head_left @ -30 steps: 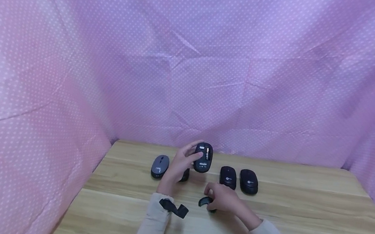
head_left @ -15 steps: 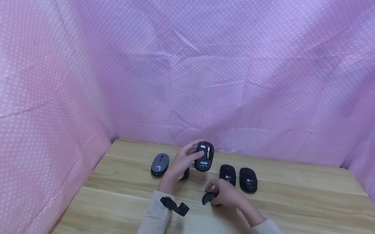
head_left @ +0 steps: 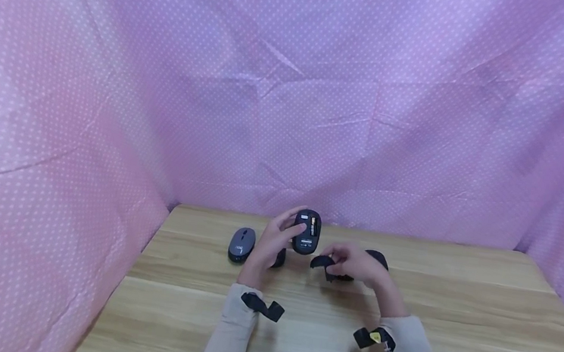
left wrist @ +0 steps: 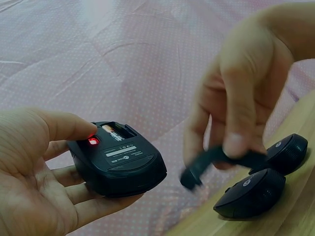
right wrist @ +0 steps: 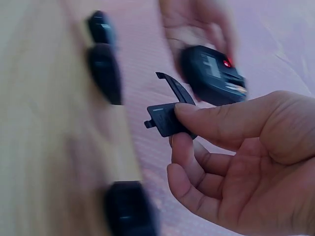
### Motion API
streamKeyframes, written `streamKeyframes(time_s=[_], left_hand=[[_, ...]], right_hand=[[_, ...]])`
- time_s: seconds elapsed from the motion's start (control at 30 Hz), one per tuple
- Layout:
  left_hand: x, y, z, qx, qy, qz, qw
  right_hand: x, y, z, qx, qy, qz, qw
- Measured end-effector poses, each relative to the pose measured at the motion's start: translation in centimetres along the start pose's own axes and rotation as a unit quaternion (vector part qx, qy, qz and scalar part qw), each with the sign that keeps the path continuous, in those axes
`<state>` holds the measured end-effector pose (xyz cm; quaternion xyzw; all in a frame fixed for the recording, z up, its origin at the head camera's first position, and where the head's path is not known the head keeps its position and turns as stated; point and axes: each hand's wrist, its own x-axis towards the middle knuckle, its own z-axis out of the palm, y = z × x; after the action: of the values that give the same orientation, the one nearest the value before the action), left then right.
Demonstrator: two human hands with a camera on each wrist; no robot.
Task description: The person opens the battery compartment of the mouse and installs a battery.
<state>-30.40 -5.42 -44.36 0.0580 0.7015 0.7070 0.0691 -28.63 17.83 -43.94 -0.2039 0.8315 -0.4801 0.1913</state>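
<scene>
My left hand holds a black computer mouse above the table, its underside turned toward me. In the left wrist view its battery bay is uncovered, with a battery inside, and a red light glows near my thumb. My right hand pinches a black battery cover between thumb and fingers. The cover is curved, with a flat tabbed piece, and hangs in the air just right of the mouse, apart from it.
A grey mouse lies on the wooden table at left. Another dark mouse is partly behind my left wrist. Two black mice sit at right, mostly covered by my right hand in the head view. Pink dotted cloth surrounds the table.
My right hand has raised the battery cover from low over the table to beside the held mouse, turning it on the way. The left hand keeps the mouse nearly still.
</scene>
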Motion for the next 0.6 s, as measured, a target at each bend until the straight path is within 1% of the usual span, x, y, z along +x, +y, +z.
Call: streamKeyframes(time_s=[0.17,0.27,0.4,0.47,0.6], left_hand=[[0.1,0.0,-0.1,-0.005,0.000,0.003,1.0000],[0.2,0.0,0.0,-0.004,0.003,0.002,1.0000],[0.3,-0.1,0.2,0.002,0.002,-0.002,1.0000],[0.4,-0.2,0.4,0.005,-0.004,-0.003,1.0000],[0.4,-0.6,0.7,0.025,-0.015,-0.008,0.9995]], right_hand=[[-0.1,-0.2,-1.2,0.021,0.054,0.017,0.998],[0.1,0.0,-1.5,0.045,0.095,0.014,0.994],[0.5,0.1,-1.7,0.069,0.152,-0.009,0.986],[0.5,0.1,-1.7,0.081,0.176,-0.023,0.981],[0.4,-0.1,-1.6,0.114,0.203,-0.046,0.971]])
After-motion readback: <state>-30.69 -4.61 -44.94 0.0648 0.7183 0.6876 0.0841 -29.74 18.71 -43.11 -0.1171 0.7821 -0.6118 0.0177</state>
